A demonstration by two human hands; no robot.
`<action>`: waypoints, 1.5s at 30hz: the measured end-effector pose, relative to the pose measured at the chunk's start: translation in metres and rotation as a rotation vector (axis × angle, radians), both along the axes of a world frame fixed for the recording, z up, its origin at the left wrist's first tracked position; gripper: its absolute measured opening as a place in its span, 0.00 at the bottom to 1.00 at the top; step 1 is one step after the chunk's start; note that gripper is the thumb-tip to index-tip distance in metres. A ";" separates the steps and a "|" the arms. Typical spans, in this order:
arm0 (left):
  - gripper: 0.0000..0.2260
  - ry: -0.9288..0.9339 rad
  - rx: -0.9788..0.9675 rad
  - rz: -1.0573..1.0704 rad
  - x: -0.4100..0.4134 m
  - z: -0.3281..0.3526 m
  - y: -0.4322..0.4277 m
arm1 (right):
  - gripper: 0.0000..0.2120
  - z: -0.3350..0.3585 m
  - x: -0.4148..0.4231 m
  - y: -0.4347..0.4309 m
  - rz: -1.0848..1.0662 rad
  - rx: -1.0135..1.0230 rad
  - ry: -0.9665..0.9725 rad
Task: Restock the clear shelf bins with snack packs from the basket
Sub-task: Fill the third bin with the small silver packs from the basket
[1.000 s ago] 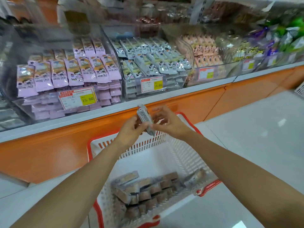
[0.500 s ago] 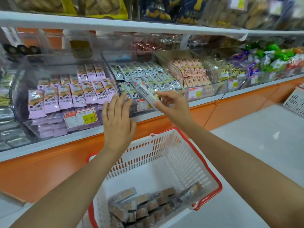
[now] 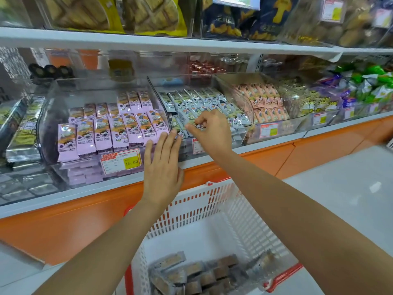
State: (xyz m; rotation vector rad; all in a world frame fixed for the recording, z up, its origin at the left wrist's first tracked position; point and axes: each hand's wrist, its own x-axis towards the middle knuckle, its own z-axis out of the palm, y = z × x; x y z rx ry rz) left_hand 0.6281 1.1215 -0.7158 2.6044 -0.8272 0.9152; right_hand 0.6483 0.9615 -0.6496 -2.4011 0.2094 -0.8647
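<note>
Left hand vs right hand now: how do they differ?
Left hand is flat, fingers straight, holding nothing; right hand curls, pinching a grey snack pack. Right hand reaches over the grey-pack bin; left hand sits lower, before its front. Both are raised above the basket.

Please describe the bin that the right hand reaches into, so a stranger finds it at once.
On the shelf above the orange base, clear bins stand in a row. The right hand pinches a pack over this bin: grey-white packs, between purple packs and peach packs.
</note>
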 end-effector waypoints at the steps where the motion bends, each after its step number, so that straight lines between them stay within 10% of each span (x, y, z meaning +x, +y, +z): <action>1: 0.34 -0.012 -0.004 -0.006 0.000 -0.002 0.001 | 0.13 -0.002 0.002 0.000 -0.010 0.001 0.016; 11: 0.28 -0.072 0.183 -0.244 -0.011 -0.049 0.015 | 0.06 -0.035 -0.051 -0.015 0.335 0.095 -0.163; 19: 0.38 0.246 0.441 -0.099 -0.011 -0.111 0.047 | 0.07 -0.165 -0.079 -0.014 0.363 0.165 0.392; 35: 0.34 0.195 0.454 0.028 -0.007 -0.156 0.055 | 0.24 -0.358 -0.113 0.039 0.433 0.066 1.155; 40: 0.32 0.175 0.455 0.029 -0.005 -0.158 0.054 | 0.17 -0.364 -0.108 0.041 0.446 -0.116 1.094; 45: 0.33 0.202 0.381 0.015 -0.007 -0.156 0.049 | 0.12 -0.347 -0.099 0.023 0.470 0.111 0.965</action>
